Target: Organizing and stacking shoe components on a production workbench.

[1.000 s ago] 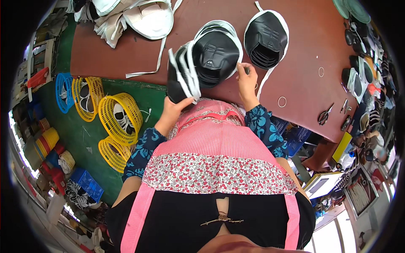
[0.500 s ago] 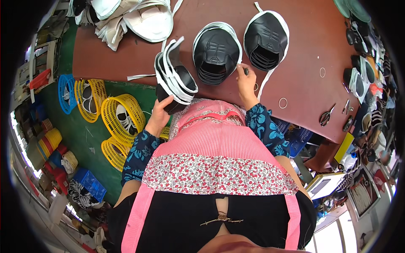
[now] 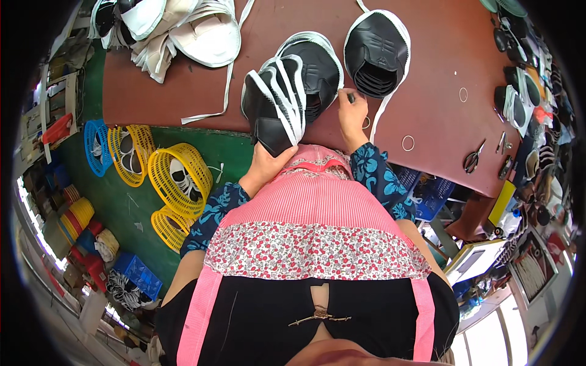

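Observation:
My left hand (image 3: 267, 166) grips a stack of black shoe uppers with white edging (image 3: 273, 104) by its lower end, held tilted over the near edge of the brown table (image 3: 439, 67). My right hand (image 3: 352, 113) rests on the table and pinches a small dark pen-like tool against the rim of a flat black upper (image 3: 317, 64). A second flat black upper with a white border (image 3: 377, 52) lies to its right, a white strap trailing from it.
White and cream uppers (image 3: 195, 30) are piled at the table's far left. Scissors (image 3: 472, 160) and small rings (image 3: 408, 143) lie at the right, with more shoe parts along the right edge. Yellow baskets (image 3: 180, 174) and a blue basket (image 3: 96, 143) stand on the green floor at left.
My left hand swung the stack of uppers left and then back to the right, up over the flat upper. My right hand stayed at the upper's rim.

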Demonstrator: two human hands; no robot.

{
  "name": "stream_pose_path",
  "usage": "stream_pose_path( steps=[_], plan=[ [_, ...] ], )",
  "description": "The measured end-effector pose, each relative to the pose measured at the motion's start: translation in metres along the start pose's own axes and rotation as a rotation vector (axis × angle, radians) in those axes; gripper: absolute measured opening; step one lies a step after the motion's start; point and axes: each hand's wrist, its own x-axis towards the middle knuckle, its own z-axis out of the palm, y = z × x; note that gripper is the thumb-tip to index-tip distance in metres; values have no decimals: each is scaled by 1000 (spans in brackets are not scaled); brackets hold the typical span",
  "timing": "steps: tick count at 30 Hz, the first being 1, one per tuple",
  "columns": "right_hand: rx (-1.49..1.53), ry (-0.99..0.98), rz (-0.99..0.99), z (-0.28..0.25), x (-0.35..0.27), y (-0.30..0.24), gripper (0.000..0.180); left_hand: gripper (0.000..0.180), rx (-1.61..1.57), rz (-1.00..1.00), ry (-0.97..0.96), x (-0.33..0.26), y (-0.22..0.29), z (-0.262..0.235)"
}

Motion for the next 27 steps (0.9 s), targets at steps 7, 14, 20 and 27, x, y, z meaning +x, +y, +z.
stream_pose_path(
  steps=[7, 14, 20, 27],
  plan=[
    [505, -371, 135, -25, -63, -129, 15, 58, -120, -175, 109, 1, -2, -5],
    [475, -105, 320, 4, -3, -28, 32, 55, -1169, -472, 271, -6, 9, -82],
    [261, -128, 321, 10, 16, -29, 31, 52, -824, -410, 191, -28, 3, -92],
    [180, -75, 220, 15, 12, -33, 29, 56, -471, -270, 194, -24, 21, -48]
  ],
)
